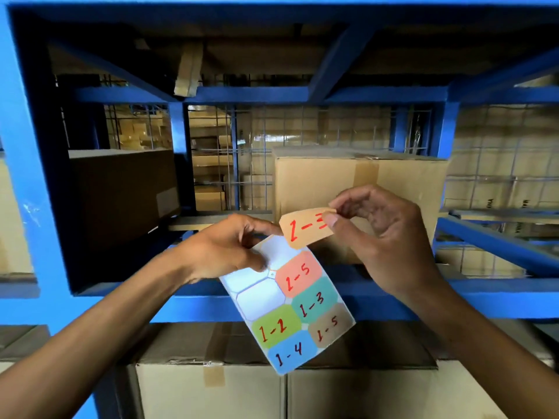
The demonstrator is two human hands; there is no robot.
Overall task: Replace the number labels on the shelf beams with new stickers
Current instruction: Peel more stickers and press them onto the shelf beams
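Right hand [384,234] thumb and fingertips pinch orange "1-3" sticker [305,231] by one end, sticky side likely kept free; left hand [230,249] pinches sticker sheet [290,309] top, steadying it; blue beam [393,300] just behind, awaiting label.

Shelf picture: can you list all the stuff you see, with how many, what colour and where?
peeled sticker: one, orange, marked in red, pinched by right hand above the sheet
sticker sheet: one, white backing, five stickers left (pink, teal, green, brown, blue), held by left hand
shelf beam: blue, crossing behind the hands
cardboard boxes: several, brown, on shelves above and below the beam
wire mesh: grey, at the shelf back
left hand: one, centre
right hand: one, right of centre
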